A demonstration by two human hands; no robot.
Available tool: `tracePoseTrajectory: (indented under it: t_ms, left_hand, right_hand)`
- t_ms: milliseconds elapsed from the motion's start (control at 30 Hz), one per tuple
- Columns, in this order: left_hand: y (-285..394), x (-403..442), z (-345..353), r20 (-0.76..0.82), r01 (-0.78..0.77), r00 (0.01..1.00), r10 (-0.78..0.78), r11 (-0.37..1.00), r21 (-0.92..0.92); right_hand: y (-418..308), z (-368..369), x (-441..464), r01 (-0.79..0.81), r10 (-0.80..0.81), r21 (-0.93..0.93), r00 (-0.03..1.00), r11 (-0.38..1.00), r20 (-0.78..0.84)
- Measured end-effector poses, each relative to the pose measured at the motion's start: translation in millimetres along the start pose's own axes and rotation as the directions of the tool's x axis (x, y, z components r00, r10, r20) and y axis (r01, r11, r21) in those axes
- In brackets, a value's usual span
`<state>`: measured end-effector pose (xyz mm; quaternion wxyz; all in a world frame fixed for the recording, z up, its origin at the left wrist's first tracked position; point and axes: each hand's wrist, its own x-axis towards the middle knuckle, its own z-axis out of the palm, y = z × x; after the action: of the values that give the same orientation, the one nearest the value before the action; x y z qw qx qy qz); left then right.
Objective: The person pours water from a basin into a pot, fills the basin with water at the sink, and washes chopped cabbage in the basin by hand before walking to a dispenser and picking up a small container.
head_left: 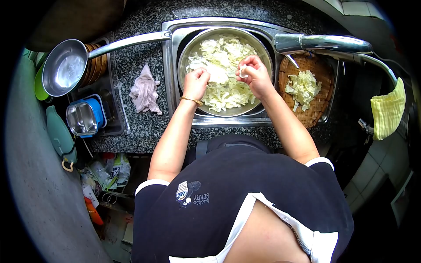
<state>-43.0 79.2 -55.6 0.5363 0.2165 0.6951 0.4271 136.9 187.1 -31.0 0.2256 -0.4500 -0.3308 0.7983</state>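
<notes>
A wide metal basin (181, 72) sits in the sink, holding many torn pale green and white leaf pieces (226, 98). Over its left part, my left hand (196, 84) is closed in a pinch at the edge of a white leaf piece (215, 73). My right hand (255, 76) is above the basin's right part, fingers curled round a small white leaf piece (242, 71). The two hands are apart. To the right, a round woven basket (322, 103) bears a small heap of similar leaf pieces (303, 89).
A faucet (324, 42) reaches over the sink's right side. On the left are a long-handled pan (66, 68), a pinkish cloth (145, 91) and a blue-rimmed metal container (83, 118). A yellow-green cloth (388, 109) hangs at the far right.
</notes>
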Motion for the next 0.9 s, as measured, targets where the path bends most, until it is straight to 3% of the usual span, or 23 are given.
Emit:
tracePoseTrajectory:
  t_ms: [133, 233, 300, 533, 600, 667, 800, 867, 900]
  left_hand:
    - [11, -8, 3, 0.043, -0.013, 0.999, 0.014, 0.999, -0.044]
    - [12, -10, 8, 0.034, 0.047, 0.999, -0.041, 0.981, -0.188]
    - [-3, -2, 5, 0.071, -0.064, 0.995, 0.073, 0.990, -0.129]
    - [-2, -4, 7, 0.017, 0.001, 1.000, 0.000, 0.996, -0.085]
    - [0, -3, 6, -0.029, 0.054, 0.998, -0.061, 0.978, -0.202]
    - [0, -1, 4, -0.050, 0.052, 0.997, -0.066, 0.970, -0.237]
    - [-5, 5, -2, -0.054, 0.043, 0.997, -0.048, 0.995, -0.093]
    - [-9, 10, -9, -0.085, 0.026, 0.996, -0.031, 0.998, -0.051]
    - [-8, 10, -14, -0.178, -0.087, 0.974, 0.143, 0.953, 0.291]
  right_hand:
    - [-1, 10, -5, -0.162, 0.167, -0.055, 0.981, 0.985, 0.096]
    - [3, 19, -5, -0.249, 0.264, -0.114, 0.953, 0.962, 0.148]
    - [12, 17, -1, -0.289, 0.325, -0.219, 0.934, 0.932, 0.151]
    - [23, 12, 4, -0.138, 0.144, -0.087, 0.987, 0.987, 0.065]
    - [22, 10, 5, -0.115, 0.111, -0.102, 0.993, 0.988, -0.041]
    - [21, 7, 6, -0.109, 0.106, -0.078, 0.993, 0.991, -0.045]
    - [13, 0, 10, -0.122, 0.114, -0.097, 0.990, 0.988, -0.086]
    - [7, -6, 19, -0.058, 0.013, -0.211, 0.978, 0.976, -0.210]
    - [8, -12, 26, 0.040, -0.106, -0.273, 0.967, 0.961, -0.233]
